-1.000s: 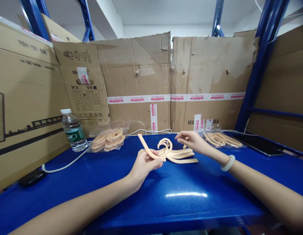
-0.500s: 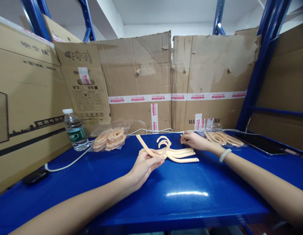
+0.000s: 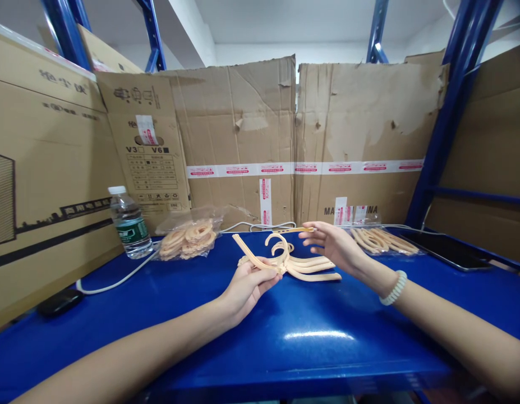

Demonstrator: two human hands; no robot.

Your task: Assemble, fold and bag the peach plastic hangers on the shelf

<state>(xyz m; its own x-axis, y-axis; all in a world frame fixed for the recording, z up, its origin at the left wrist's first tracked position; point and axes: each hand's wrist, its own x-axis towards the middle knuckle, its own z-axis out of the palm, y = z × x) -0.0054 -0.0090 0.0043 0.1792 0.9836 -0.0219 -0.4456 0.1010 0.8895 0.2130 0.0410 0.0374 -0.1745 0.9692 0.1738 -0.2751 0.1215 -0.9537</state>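
Observation:
My left hand (image 3: 252, 283) is closed on a beige plastic clothes hanger (image 3: 248, 252), with thumb and fingers near its middle. One hanger arm rises up and left from the hand. Just beyond, more beige hangers (image 3: 310, 269) lie in a stack, their curved hooks pointing back and arms stretching right. My right hand (image 3: 333, 247) is raised behind the stack's right end. Its thumb and forefinger pinch the end of a thin yellowish strip (image 3: 291, 230) pointing left, while the other fingers are loosely spread. The strip's kind is unclear.
A water bottle (image 3: 131, 224) and a clear bag of beige curved parts (image 3: 188, 238) stand at back left. Another bag of hanger parts (image 3: 381, 240) and a dark tablet (image 3: 447, 249) lie right. A black object (image 3: 60, 302), white cable (image 3: 116, 283) and cardboard walls (image 3: 238, 134) surround the blue surface.
My right hand has lifted and turned, its fingers spreading, and the thin yellowish strip now shows at its fingertips. My left hand keeps its hold; the hanger's upright arm has shifted slightly.

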